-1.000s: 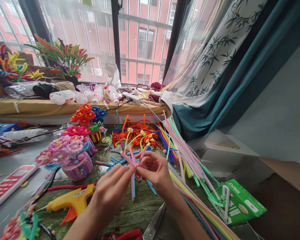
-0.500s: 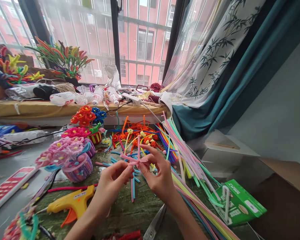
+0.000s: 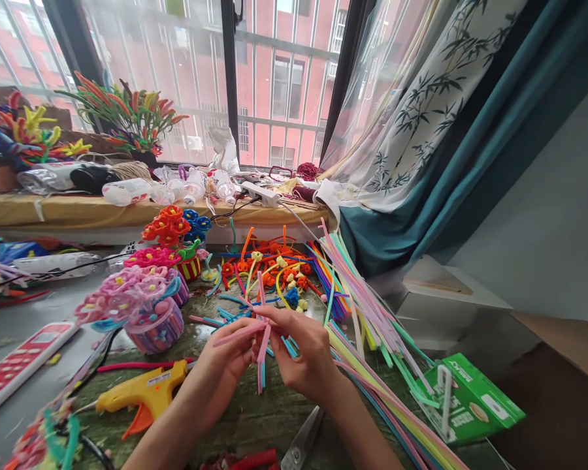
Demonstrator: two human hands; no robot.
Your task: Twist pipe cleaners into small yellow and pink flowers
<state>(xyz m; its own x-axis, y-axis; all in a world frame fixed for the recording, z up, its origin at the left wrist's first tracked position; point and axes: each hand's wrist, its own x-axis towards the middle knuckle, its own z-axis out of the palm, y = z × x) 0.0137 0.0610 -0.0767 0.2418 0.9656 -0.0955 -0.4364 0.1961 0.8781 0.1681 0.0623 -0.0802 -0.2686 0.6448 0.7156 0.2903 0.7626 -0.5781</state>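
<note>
— Pink pipe cleaners (image 3: 262, 329) have swung round since the view half a second back: one end now runs out leftward over the left hand (image 3: 228, 365), and both hands have closed in on the crossing.

— How do the fingers stand?

— Closed on both sides. The right hand (image 3: 304, 356) curls its fingers over the crossing, and the left presses in against it, so the bundle is gripped between them.

— Where is that bundle?

— Held up in the air, above a mottled green surface (image 3: 245, 434), with blue pipe cleaner ends (image 3: 261, 380) hanging below it.

— What lies closest?

— A yellow hot glue gun (image 3: 144, 391) sits left of the left wrist, and scissors (image 3: 301, 444) lie below the right hand. A pipe-cleaner flower basket (image 3: 154, 329) stands just left of the hands, and a long sheaf of pipe cleaners (image 3: 367, 313) fans out to the right.
</note>
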